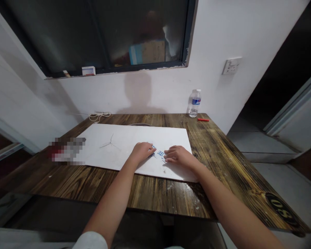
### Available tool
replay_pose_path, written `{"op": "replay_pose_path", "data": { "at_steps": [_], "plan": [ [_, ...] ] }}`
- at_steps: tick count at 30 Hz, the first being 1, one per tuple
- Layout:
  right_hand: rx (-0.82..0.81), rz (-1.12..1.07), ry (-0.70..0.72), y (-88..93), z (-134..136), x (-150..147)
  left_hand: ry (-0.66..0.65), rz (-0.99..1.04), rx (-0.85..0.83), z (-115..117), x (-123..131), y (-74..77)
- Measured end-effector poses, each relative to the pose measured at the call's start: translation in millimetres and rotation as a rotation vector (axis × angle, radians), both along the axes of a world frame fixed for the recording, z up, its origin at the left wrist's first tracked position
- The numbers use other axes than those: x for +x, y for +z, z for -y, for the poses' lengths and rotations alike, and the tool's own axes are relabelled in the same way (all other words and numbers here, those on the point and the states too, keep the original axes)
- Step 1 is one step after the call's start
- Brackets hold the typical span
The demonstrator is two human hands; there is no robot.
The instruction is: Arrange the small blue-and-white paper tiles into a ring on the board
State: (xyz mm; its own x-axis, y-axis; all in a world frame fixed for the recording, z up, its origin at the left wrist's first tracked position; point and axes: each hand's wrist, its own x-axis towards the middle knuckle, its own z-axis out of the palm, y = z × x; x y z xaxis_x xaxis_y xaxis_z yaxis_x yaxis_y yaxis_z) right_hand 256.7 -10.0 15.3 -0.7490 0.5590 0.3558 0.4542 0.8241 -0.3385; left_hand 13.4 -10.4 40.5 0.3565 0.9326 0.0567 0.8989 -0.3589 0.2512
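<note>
Left hand (142,153) and right hand (177,156) are held low and slightly curled on a white board (111,152), fingers turned inward toward each other. Whether either has hold of anything cannot be told. Small blue-and-white pieces (160,153) are laid between the hands, with one partly hidden by the left fingers (150,148). The board is laid on a wooden table (106,183). Beyond the hands, a water bottle (195,103) and a red stick (203,119) are placed at the far edge, and a white cord (100,117) is left far ahead to the left.
</note>
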Motion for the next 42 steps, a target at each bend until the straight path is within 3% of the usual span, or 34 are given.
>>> {"op": "replay_pose_path", "data": {
  "at_steps": [4,11,17,21,28,33,42],
  "plan": [
    [-0.026,0.024,0.013,-0.3,3.0,-0.9,0.009,-0.011,-0.043,-1.5,-4.3,-4.6],
    [-0.125,0.139,0.061,-4.3,12.9,-8.0,-0.09,-0.037,-0.271,2.1,4.2,-7.0],
    [-0.138,0.119,0.091,-3.9,13.2,-11.3,-0.31,0.212,-0.332,7.3,20.1,-5.4],
    [-0.092,0.084,0.05,-4.9,11.0,-10.2,-0.347,0.304,-0.336,10.0,22.7,-2.9],
    [-0.06,0.05,-0.053,-8.1,5.3,-4.9,-0.223,0.168,-0.152,10.3,19.5,0.4],
    [-0.064,0.031,-0.023,-3.4,1.2,-2.9,-0.097,-0.047,-0.003,2.8,10.1,-8.8],
    [-0.257,-0.035,0.09,6.3,8.2,-0.4,0.142,-0.071,0.123,-4.5,3.3,-18.5]
  ]
}}
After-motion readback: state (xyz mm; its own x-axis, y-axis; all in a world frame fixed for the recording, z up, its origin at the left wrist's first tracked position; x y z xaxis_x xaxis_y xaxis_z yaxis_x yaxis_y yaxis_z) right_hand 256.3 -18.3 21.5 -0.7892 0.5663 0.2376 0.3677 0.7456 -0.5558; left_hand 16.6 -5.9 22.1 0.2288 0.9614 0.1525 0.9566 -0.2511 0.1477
